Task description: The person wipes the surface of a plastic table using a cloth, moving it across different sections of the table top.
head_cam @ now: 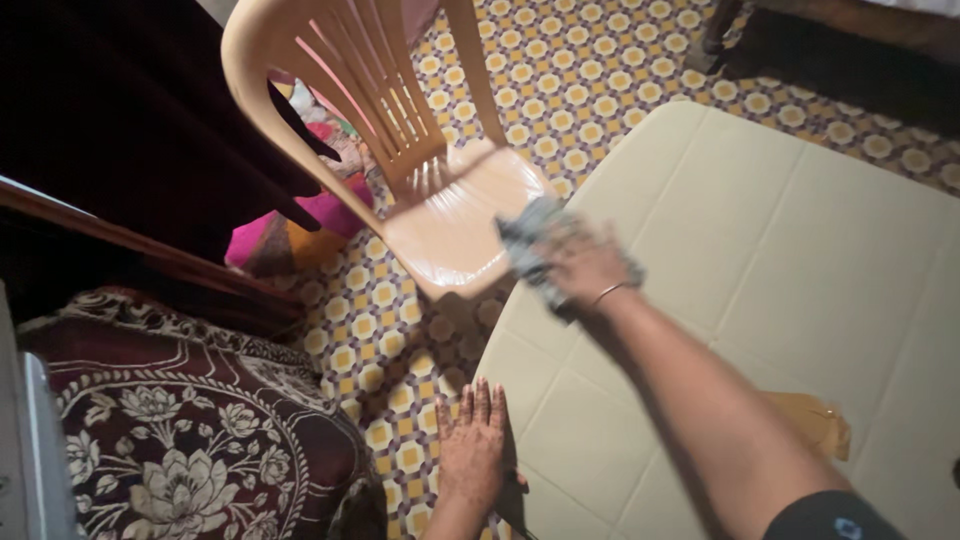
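1. The right hand (583, 262) reaches out over the near-left edge of the cream plastic bench (800, 260), a surface moulded into square panels. Its fingers are curled and pressed down on a crumpled grey cloth (530, 245), which it grips against the bench rim; a thin metal bangle (607, 292) circles the wrist.
2. The grey cloth lies right at the bench's edge, partly under the right hand, with a loose bunch sticking out toward the chair seat. The picture is blurred here, so its folds cannot be made out.
3. The left hand (472, 450) is flat and open, fingers straight and close together, holding nothing. It rests at the bench's lower-left edge, with the fingers lying over the patterned floor seen from above.
4. A peach-coloured plastic chair with a slatted back (400, 120) stands just beside the bench; its seat corner is close to the cloth.
5. The tiled floor (560, 70) has a yellow, white and purple pattern.
6. At the lower left lies a dark maroon fabric with white flower prints (190, 440). Behind the chair sits a pink and yellow bundle of cloth (290, 235).
7. A crumpled tan plastic bag (815, 425) lies on the bench, just beside the right forearm.
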